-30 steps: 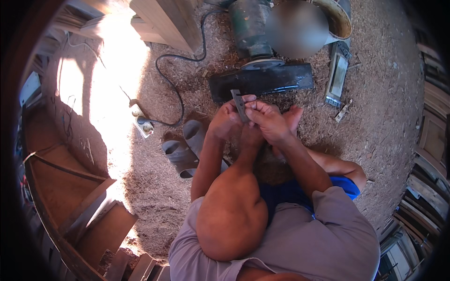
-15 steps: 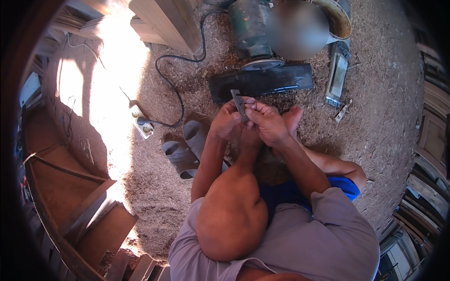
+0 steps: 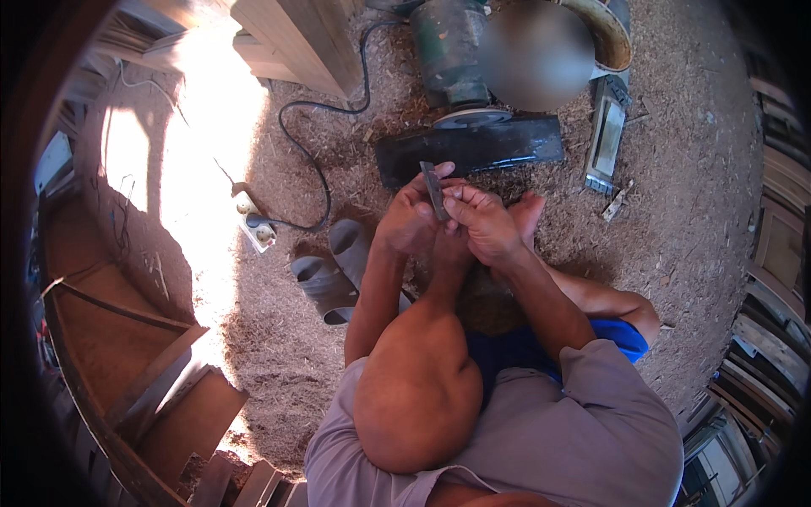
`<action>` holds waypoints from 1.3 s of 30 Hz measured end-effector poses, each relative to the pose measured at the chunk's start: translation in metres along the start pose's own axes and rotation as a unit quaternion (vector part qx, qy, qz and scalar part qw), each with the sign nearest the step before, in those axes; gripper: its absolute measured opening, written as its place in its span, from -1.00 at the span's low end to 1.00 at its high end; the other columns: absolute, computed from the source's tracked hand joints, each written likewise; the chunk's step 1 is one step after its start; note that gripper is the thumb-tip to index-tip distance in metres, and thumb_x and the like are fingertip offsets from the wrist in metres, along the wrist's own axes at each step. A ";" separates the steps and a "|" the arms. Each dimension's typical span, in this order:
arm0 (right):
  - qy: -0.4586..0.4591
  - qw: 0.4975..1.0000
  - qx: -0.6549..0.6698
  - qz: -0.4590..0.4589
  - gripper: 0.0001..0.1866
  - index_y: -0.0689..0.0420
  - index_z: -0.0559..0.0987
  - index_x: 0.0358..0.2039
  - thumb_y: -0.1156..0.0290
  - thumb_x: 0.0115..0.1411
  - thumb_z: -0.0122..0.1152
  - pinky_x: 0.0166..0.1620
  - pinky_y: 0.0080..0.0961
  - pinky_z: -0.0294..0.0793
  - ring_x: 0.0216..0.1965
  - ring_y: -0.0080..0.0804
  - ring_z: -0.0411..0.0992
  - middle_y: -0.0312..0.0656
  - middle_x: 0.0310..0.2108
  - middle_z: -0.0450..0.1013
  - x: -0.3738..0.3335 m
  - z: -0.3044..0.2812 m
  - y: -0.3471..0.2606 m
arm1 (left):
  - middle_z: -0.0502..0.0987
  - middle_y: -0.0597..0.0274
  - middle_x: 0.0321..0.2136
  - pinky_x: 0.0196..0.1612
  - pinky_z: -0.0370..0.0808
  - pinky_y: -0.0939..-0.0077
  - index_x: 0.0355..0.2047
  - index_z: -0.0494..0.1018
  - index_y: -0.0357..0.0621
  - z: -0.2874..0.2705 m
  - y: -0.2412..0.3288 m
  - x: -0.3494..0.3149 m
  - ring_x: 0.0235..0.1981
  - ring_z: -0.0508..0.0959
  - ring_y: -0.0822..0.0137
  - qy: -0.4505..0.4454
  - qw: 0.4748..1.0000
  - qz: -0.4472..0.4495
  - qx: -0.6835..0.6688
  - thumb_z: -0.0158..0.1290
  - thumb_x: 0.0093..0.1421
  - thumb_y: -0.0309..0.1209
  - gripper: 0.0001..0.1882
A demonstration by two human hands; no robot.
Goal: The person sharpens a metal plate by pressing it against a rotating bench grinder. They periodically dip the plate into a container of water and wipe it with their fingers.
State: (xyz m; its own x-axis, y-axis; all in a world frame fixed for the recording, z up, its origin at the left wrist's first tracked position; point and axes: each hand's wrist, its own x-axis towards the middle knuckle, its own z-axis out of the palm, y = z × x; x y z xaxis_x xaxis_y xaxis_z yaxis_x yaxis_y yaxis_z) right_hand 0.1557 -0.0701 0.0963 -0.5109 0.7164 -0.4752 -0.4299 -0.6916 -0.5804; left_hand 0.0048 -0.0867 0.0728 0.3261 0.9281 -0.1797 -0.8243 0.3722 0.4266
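A small flat grey metal blade (image 3: 432, 191) is tilted upright between my two hands, above my foot. My left hand (image 3: 405, 220) is closed on it from the left, with some fingertips behind it. From the right, my right hand (image 3: 487, 224) pinches near the blade's edge with thumb and fingers. Just beyond my hands lies a long black slab (image 3: 507, 145) with a wet sheen. A grey disc (image 3: 473, 117) on the end of a green motor (image 3: 448, 55) sits over the slab's far edge.
Right of the slab lies a long narrow holder with a pale block (image 3: 606, 144). A bucket (image 3: 623, 42) stands behind it, beside a blurred patch. A black cord (image 3: 317, 160) runs to a white socket strip (image 3: 253, 221). Grey clogs (image 3: 325, 287) and wooden panels (image 3: 118, 338) are at left.
The blade has turned slightly, so its notched face shows less and it looks narrower. A left fingertip now extends further past its upper end. Both hands stay in nearly the same place.
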 end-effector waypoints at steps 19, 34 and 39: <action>0.083 0.968 -0.164 -0.168 -0.82 0.28 0.48 -0.17 0.58 0.19 0.17 -0.30 -0.73 0.43 -0.35 -0.70 0.41 -0.31 -0.35 0.47 -0.028 0.001 -0.031 | 0.54 0.21 -0.39 -0.42 0.57 0.46 -0.28 0.44 -0.14 -0.014 -0.042 0.037 -0.43 0.56 0.36 0.104 0.994 0.032 -0.024 0.10 0.20 -0.44 -0.90; 0.112 0.972 -0.133 -0.156 -0.84 0.26 0.50 -0.22 0.53 0.19 0.20 -0.44 -0.76 0.39 -0.48 -0.73 0.39 -0.31 -0.45 0.47 -0.019 -0.004 -0.031 | 0.54 0.21 -0.43 -0.50 0.56 0.44 -0.29 0.47 -0.14 -0.013 -0.044 0.040 -0.49 0.56 0.35 0.116 0.993 0.014 -0.020 0.07 0.22 -0.46 -0.94; 0.110 0.973 -0.141 -0.149 -0.81 0.25 0.49 -0.18 0.52 0.19 0.19 -0.36 -0.77 0.40 -0.41 -0.71 0.41 -0.26 -0.37 0.51 -0.019 -0.006 -0.032 | 0.54 0.22 -0.45 -0.52 0.56 0.45 -0.29 0.47 -0.13 -0.014 -0.044 0.041 -0.50 0.55 0.35 0.116 0.993 0.009 -0.027 0.07 0.22 -0.45 -0.94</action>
State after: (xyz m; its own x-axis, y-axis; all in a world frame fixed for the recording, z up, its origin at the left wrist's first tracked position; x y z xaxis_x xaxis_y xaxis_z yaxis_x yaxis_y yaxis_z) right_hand 0.1834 -0.0615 0.1198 -0.2095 0.9052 -0.3697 -0.2979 -0.4193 -0.8576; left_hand 0.0481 -0.0655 0.0337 0.2006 0.9055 -0.3739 -0.8548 0.3482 0.3848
